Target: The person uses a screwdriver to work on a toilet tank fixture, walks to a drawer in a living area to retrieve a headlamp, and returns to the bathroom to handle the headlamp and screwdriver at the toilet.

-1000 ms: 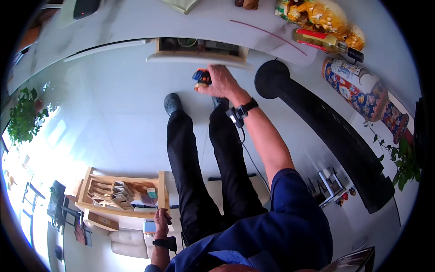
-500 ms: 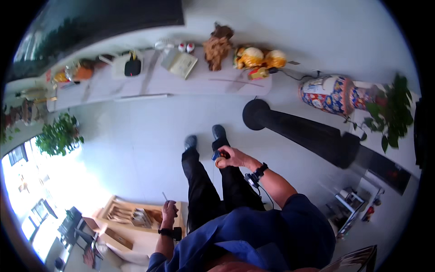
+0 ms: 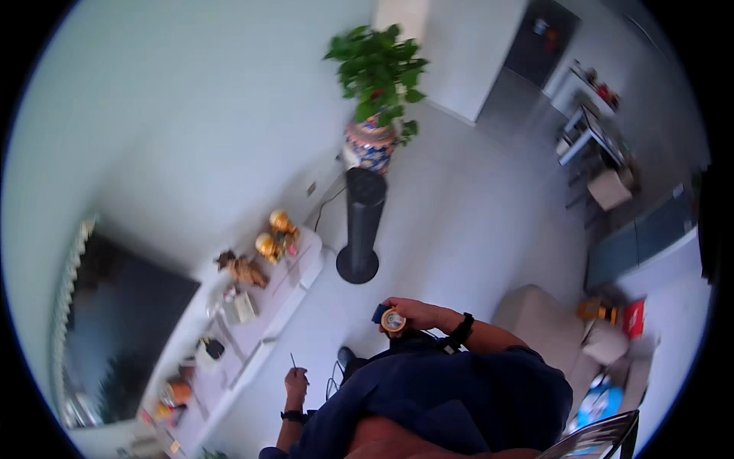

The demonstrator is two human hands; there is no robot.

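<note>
While both arms are up in front of the torso, the scene reads as follows.
right hand: right hand raised, fingers wrapped around a tape roll; black wristband on that wrist.
tape roll: round, tan rim, pale centre, its open face turned toward the camera; a dark blue bit sits touching it on the left, inside the same grasp.
left hand: left hand lower and well apart from the right hand, pinching a thin stick that points up from the fingertips; what the stick is, cannot tell. Dark band on that wrist.
beyond right hand: black tower fan standing on the floor, upright on a round base.
beyond fan: painted vase holding a leafy plant.
beyond left hand: white shelf along the wall, carrying gold ornaments, a brown figure and small items.
further left of shelf: dark screen on the wall.
right of right hand: beige seat, near the forearm.
body: dark blue top, dark trousers, one shoe visible between the hands.
</note>
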